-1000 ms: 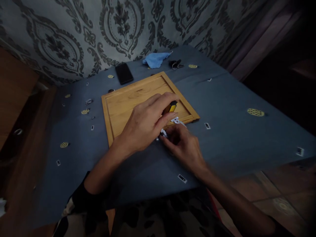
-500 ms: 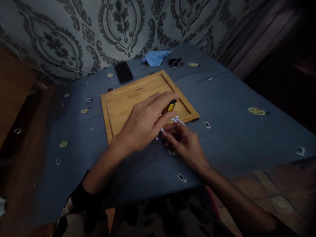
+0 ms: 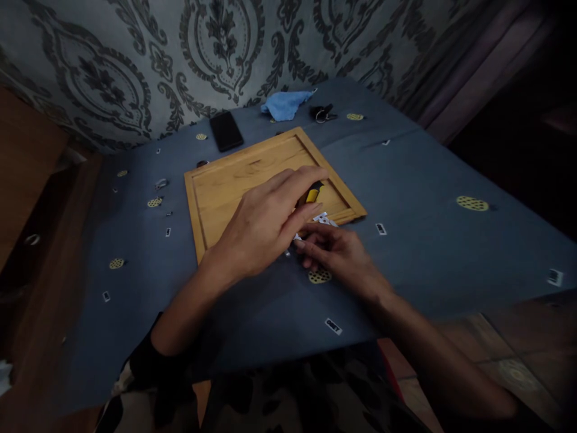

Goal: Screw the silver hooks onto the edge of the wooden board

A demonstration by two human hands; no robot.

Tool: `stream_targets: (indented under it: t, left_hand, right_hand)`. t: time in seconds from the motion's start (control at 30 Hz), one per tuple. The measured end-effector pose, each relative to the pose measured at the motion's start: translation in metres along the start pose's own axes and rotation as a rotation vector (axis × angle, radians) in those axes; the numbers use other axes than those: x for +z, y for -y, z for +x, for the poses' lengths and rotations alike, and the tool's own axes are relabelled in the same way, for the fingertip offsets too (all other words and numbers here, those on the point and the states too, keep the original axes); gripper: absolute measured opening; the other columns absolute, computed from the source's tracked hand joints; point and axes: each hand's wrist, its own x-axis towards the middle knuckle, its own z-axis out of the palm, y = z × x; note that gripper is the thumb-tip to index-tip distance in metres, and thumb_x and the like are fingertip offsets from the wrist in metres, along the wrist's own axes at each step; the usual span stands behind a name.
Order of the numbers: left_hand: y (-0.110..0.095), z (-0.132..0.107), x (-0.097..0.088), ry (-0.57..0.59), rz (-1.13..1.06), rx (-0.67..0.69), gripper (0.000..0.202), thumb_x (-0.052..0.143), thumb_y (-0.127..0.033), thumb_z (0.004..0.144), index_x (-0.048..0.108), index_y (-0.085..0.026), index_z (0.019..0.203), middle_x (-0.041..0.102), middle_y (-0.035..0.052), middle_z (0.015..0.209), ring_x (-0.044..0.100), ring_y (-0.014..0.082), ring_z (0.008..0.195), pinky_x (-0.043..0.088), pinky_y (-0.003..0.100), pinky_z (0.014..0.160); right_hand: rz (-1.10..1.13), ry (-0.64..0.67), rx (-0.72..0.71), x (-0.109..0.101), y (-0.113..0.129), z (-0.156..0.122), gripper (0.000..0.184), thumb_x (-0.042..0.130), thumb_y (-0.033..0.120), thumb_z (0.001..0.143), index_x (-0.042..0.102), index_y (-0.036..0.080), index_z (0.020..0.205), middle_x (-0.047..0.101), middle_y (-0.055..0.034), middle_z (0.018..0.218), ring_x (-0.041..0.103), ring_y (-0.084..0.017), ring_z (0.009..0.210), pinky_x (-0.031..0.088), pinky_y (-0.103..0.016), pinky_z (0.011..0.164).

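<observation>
My left hand (image 3: 261, 225) is curled over the front part of a framed wooden cabinet door (image 3: 243, 171), its fingers closed round a yellow-and-black screwdriver (image 3: 314, 192). Only the handle shows, tilted between thumb and forefinger; its tip is hidden. Below it, my right hand (image 3: 345, 255) is at the door's near edge, thumb and fingers pinched together at a small shiny metal piece (image 3: 297, 237) whose kind I cannot make out. A metal hinge (image 3: 325, 220) sits on the door's near edge, just above the right fingers and partly covered by them.
Behind the door a black phone (image 3: 226, 132), a blue cloth (image 3: 286, 105) and a bunch of keys (image 3: 322, 113) lie on the blue tablecloth (image 3: 419, 180). A small metal part (image 3: 161, 184) lies left of the door. A patterned wall borders the table's back.
My right hand has shifted slightly, its fingers now covering more of the hinge. My left hand and the screwdriver have barely moved.
</observation>
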Motion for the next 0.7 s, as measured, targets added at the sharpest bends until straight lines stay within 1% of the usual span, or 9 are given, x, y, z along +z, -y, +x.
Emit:
stream_targets:
  t: [0.1, 0.2, 0.27, 0.33, 0.4, 0.5, 0.6, 0.7]
  left_hand:
    - [0.001, 0.0, 0.001, -0.005, -0.004, 0.026, 0.025, 0.051, -0.024, 0.1, 0.06, -0.021, 0.123, 0.07, 0.0044, 0.123, 0.068, 0.0163, 0.108, 0.058, 0.028, 0.092]
    - [0.001, -0.001, 0.002, 0.002, 0.0, 0.015, 0.027, 0.049, -0.025, 0.1, 0.059, -0.021, 0.125, 0.069, 0.004, 0.124, 0.068, 0.0159, 0.107, 0.058, 0.028, 0.093]
    - [0.001, -0.001, 0.002, -0.001, -0.007, 0.01, 0.027, 0.049, -0.023, 0.1, 0.059, -0.022, 0.125, 0.069, 0.0037, 0.124, 0.069, 0.0159, 0.106, 0.058, 0.028, 0.092]
    - [0.001, -0.002, 0.002, -0.004, -0.013, 0.022, 0.027, 0.05, -0.022, 0.1, 0.06, -0.022, 0.125, 0.069, 0.0042, 0.122, 0.069, 0.0163, 0.104, 0.059, 0.029, 0.092]
    - [0.001, -0.002, 0.002, -0.006, -0.01, 0.033, 0.028, 0.05, -0.021, 0.1, 0.06, -0.021, 0.126, 0.069, 0.0047, 0.122, 0.069, 0.0165, 0.105, 0.059, 0.029, 0.091]
    - [0.002, -0.002, 0.002, -0.006, -0.003, 0.042, 0.028, 0.05, -0.02, 0.1, 0.059, -0.022, 0.126, 0.069, 0.0042, 0.124, 0.069, 0.016, 0.106, 0.059, 0.029, 0.092]
    - [0.002, -0.001, 0.002, -0.011, 0.005, 0.043, 0.027, 0.05, -0.021, 0.101, 0.059, -0.021, 0.126, 0.069, 0.0047, 0.124, 0.069, 0.0158, 0.107, 0.06, 0.029, 0.091]
    - [0.001, -0.002, 0.002, -0.02, 0.019, 0.038, 0.026, 0.051, -0.02, 0.1, 0.059, -0.021, 0.125, 0.07, 0.0046, 0.124, 0.069, 0.0158, 0.108, 0.06, 0.028, 0.09]
  right_hand:
    - [0.002, 0.015, 0.017, 0.0, 0.001, 0.0, 0.052, 0.081, 0.049, 0.073, 0.068, 0.016, 0.111, 0.063, 0.004, 0.057, 0.057, -0.012, 0.046, 0.047, -0.025, 0.046]
    - [0.002, -0.004, 0.008, 0.0, 0.0, -0.002, 0.057, 0.084, 0.049, 0.069, 0.068, 0.016, 0.113, 0.063, 0.0037, 0.063, 0.057, -0.011, 0.048, 0.048, -0.026, 0.047]
    - [-0.033, -0.051, -0.054, -0.001, -0.002, -0.004, 0.058, 0.084, 0.047, 0.07, 0.067, 0.018, 0.118, 0.068, 0.0009, 0.076, 0.057, -0.011, 0.051, 0.049, -0.027, 0.049]
    - [-0.113, -0.092, -0.148, -0.004, -0.004, -0.007, 0.058, 0.082, 0.042, 0.074, 0.065, 0.021, 0.125, 0.074, -0.0029, 0.092, 0.056, -0.01, 0.053, 0.049, -0.028, 0.051]
    - [-0.186, -0.097, -0.225, -0.007, -0.007, -0.009, 0.057, 0.079, 0.039, 0.077, 0.063, 0.023, 0.13, 0.076, -0.0054, 0.102, 0.054, -0.01, 0.054, 0.048, -0.028, 0.052]
    - [-0.222, -0.073, -0.271, -0.01, -0.01, -0.01, 0.058, 0.076, 0.04, 0.081, 0.06, 0.024, 0.134, 0.077, -0.0067, 0.106, 0.052, -0.011, 0.053, 0.047, -0.028, 0.05]
    - [-0.273, -0.078, -0.299, -0.01, -0.012, -0.009, 0.057, 0.075, 0.041, 0.082, 0.059, 0.024, 0.135, 0.078, -0.0073, 0.106, 0.052, -0.011, 0.053, 0.047, -0.028, 0.05]
    - [-0.329, -0.094, -0.324, -0.01, -0.015, -0.008, 0.056, 0.074, 0.039, 0.083, 0.059, 0.023, 0.135, 0.078, -0.0067, 0.104, 0.054, -0.011, 0.052, 0.048, -0.029, 0.049]
